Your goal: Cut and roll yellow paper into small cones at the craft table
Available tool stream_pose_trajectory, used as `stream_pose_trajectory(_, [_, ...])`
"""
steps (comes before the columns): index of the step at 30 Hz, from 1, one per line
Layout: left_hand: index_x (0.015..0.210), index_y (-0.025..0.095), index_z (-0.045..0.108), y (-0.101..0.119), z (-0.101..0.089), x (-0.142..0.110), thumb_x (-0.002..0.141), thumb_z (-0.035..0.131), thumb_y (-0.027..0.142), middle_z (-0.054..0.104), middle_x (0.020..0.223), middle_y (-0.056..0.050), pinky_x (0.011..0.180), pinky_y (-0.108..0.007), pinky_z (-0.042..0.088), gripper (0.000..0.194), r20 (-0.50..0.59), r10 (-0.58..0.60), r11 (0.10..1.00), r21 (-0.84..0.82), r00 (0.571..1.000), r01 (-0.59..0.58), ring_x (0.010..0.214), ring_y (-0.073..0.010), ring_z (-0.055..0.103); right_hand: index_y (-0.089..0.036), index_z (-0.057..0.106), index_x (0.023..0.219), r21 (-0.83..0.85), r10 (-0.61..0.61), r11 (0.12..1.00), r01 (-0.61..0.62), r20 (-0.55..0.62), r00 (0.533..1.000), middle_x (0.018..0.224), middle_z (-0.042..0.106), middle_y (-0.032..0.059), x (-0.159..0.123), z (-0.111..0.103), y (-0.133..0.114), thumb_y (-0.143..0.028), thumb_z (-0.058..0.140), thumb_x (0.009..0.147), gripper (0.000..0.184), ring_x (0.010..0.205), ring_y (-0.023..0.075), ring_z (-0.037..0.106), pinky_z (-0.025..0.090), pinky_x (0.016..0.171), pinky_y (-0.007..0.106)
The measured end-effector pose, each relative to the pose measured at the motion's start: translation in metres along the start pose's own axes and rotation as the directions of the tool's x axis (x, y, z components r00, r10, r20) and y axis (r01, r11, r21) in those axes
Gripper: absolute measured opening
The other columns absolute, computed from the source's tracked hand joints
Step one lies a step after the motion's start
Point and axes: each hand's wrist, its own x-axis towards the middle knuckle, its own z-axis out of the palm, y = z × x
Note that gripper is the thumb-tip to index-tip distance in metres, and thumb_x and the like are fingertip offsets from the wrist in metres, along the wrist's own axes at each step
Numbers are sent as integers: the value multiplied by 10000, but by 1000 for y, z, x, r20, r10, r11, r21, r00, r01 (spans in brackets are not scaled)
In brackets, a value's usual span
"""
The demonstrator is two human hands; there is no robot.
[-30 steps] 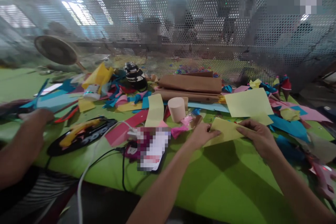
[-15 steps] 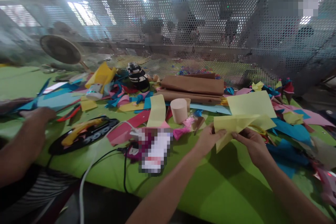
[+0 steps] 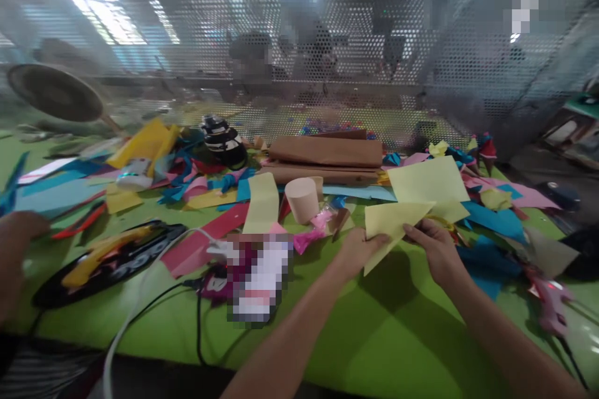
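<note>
Both hands on a folded yellow sheet, nr front edge of bench

L hand (image 3: 356, 252) pinches the yellow sheet (image 3: 386, 227) at its left side, thumb on top; R hand (image 3: 434, 246) grips it by the lower right edge — hands a little apart w/ the paper between them. Sheet is folded at a slant, pointed corner to the right, held just above the green bench (image 3: 365, 349), shadow below.

Nr the L hand: pink ribbon (image 3: 306, 237) and a pale cylinder (image 3: 302, 201) standing upright. Beyond the R hand, a larger pale yellow sheet (image 3: 428, 178); to its right, blue paper (image 3: 491, 265), then a pink glue gun (image 3: 552, 305) twd the right edge, cord attached.

Phone (image 3: 262, 283), screen blurred out, lies nr front edge, left of the L forearm. Brown paper stack (image 3: 327, 153) sits twd back edge — mesh screen (image 3: 346, 62) behind. Far left: co-worker's hand (image 3: 21, 230), partly cut off.
</note>
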Motion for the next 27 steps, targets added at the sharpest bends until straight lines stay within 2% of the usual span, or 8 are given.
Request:
stream_pose_trajectory(2, [1017, 83, 728, 3, -1, -1, 774, 747, 465, 742, 886, -152, 586, -287, 508, 453, -9, -22, 998, 54, 1000, 22, 652, -193, 649, -216, 749, 806, 27, -10, 1000, 10, -4, 1000, 800, 737, 8, 1, -3, -1, -389, 839, 714, 215, 738, 167, 649, 524, 738, 292])
stream_pose_trajectory(8, [1044, 87, 715, 6, -3, -3, 756, 752, 512, 736, 818, -141, 565, -282, 502, 515, 22, -33, 997, 65, 999, 32, 608, -187, 640, -201, 708, 813, 86, -5, 996, 6, -17, 1000, 770, 694, -2, 3, -7, -2, -401, 834, 722, 254, 703, 152, 637, 543, 721, 287])
stream_pose_trajectory(14, [1038, 105, 733, 8, -5, -3, 742, 768, 505, 748, 862, -138, 615, -305, 518, 499, 13, -26, 995, 94, 1000, 25, 666, -213, 668, -206, 686, 770, 85, -12, 996, 18, -74, 997, 771, 693, 11, 0, -4, -12, -447, 851, 677, 306, 706, 169, 634, 549, 678, 297])
stream_pose_trajectory(19, [1013, 109, 744, 13, -6, -4, 753, 756, 492, 747, 850, -134, 610, -311, 514, 463, 34, -45, 992, 116, 998, 41, 658, -219, 671, -210, 675, 730, 63, -70, 995, 78, -116, 991, 707, 645, -11, 2, -9, -18, -440, 841, 697, 286, 653, 136, 572, 513, 601, 257])
stream_pose_trajectory(27, [1076, 112, 727, 10, -8, -4, 768, 750, 497, 753, 893, -130, 657, -319, 531, 494, 82, -15, 991, 132, 997, 4, 699, -217, 677, -202, 600, 649, 79, -78, 993, 91, -153, 985, 629, 571, -34, 6, -13, -15, -439, 863, 665, 354, 576, 108, 497, 450, 515, 232])
